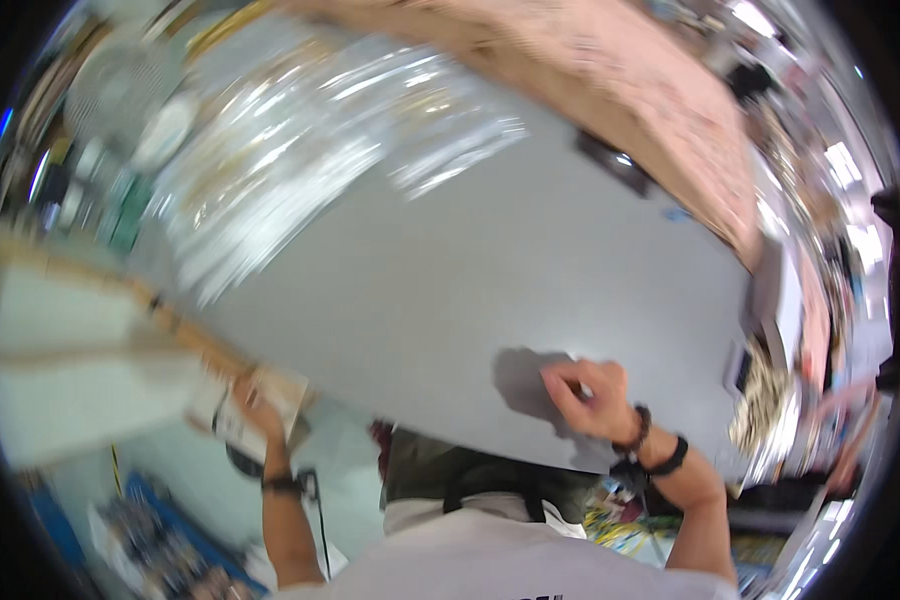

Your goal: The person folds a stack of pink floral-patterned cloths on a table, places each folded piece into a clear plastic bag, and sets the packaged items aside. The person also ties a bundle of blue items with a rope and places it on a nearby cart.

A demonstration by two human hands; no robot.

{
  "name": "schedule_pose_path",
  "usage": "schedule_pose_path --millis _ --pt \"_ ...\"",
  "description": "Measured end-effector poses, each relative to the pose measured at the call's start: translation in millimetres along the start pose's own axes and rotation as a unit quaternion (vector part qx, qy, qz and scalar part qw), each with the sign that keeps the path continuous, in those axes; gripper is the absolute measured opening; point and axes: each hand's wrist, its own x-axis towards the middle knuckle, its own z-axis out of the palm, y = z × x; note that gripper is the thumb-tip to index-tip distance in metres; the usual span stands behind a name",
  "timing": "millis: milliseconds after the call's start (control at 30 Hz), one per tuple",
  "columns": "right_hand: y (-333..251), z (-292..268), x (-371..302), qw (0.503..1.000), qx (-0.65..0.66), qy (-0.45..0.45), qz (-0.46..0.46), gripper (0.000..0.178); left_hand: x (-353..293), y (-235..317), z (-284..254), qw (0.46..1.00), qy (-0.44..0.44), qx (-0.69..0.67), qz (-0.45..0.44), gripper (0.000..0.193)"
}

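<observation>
My right hand (592, 398) hovers over the near right part of the grey table (440, 270), its shadow falling just to its left. The fingers curl round toward the thumb, leaving a small gap, and nothing shows in them. A beaded bracelet and a black band circle that wrist. My left hand (256, 402) is down past the table's left edge, at a whitish box-like thing (282, 400). Blur hides its fingers, so whether it grips that thing is unclear. Clear plastic bags (280, 160) lie in rows across the far left of the table.
A large pinkish sheet of material (650, 100) covers the table's far side. Beside it lies a dark flat object (615, 163). A cream-coloured bundle (762, 400) sits at the right edge. Left of the table are a pale board (80, 360) and a round fan (125, 90).
</observation>
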Motion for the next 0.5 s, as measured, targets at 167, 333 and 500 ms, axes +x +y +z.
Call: schedule_pose_path --millis 167,333,500 --pt "113 -122 78 0.952 -0.185 0.234 0.072 0.012 19 204 31 0.949 0.106 0.238 0.177 0.033" --pt "254 -225 124 0.869 -0.325 0.37 0.057 0.016 32 325 175 0.909 -0.029 0.156 0.386 0.032" --pt "303 -253 129 0.907 -0.16 0.361 0.145 0.017 0 406 333 0.853 -0.246 0.115 0.446 0.025"
